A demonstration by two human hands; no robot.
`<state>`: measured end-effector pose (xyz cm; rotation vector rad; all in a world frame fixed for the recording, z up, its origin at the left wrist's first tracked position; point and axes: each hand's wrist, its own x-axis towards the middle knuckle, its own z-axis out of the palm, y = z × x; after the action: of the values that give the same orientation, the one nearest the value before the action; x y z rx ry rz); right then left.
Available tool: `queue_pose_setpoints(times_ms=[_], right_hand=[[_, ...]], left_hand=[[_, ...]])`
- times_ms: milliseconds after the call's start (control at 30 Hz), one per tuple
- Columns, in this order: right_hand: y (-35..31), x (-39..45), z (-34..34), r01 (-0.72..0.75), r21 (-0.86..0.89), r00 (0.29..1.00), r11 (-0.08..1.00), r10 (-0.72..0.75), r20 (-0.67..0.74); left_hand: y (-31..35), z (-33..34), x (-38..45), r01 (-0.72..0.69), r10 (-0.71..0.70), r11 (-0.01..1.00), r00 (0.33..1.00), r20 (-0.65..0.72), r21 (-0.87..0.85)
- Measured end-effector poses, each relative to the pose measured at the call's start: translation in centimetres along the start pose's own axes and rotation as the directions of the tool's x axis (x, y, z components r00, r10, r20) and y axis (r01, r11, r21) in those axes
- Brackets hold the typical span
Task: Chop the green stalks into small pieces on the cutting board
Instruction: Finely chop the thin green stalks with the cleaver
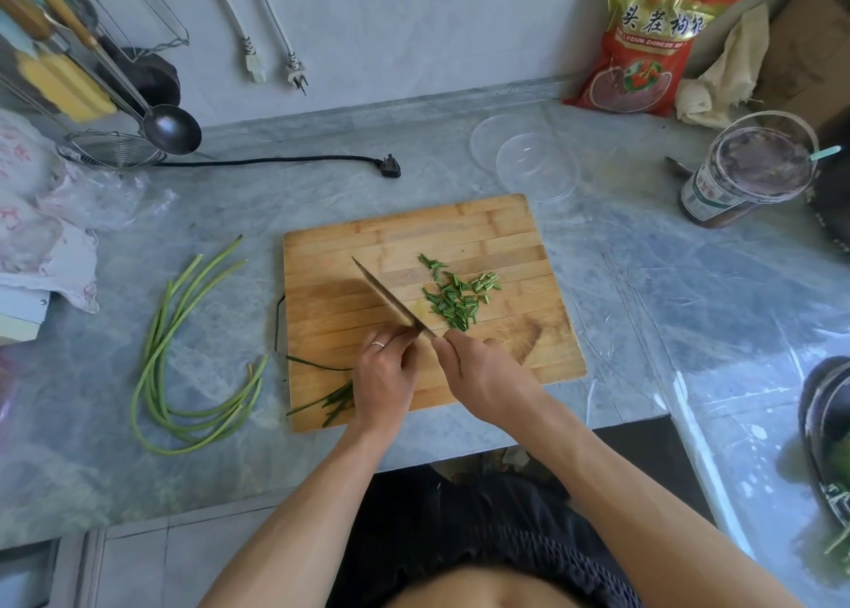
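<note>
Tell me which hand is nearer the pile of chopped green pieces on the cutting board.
Right. The right hand, gripping the knife handle, sits just below the pile of chopped green pieces. The left hand lies farther to the pile's lower left, holding down the uncut stalks.

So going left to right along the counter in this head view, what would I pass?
Whole green stalks lying on the counter → cutting board, where the hands work → pile of chopped pieces on the board → jar near the right edge.
</note>
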<state>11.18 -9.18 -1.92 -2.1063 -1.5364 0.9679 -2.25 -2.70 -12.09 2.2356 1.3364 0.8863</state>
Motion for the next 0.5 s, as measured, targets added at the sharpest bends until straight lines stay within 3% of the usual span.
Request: queue_pose_setpoints(times_ms=[133, 500], right_hand=[[-0.4, -0.3, 0.3, -0.005, -0.067, 1.000, 0.998, 0.007, 0.028], [0.3, 1.3, 2.3, 0.026, -0.041, 0.999, 0.999, -0.028, -0.045]], left_hand=[[0.2, 0.1, 0.1, 0.011, -0.011, 1.000, 1.000, -0.024, 0.000], [0.5, 0.0, 0.1, 0.041, -0.042, 0.999, 0.999, -0.027, -0.032]])
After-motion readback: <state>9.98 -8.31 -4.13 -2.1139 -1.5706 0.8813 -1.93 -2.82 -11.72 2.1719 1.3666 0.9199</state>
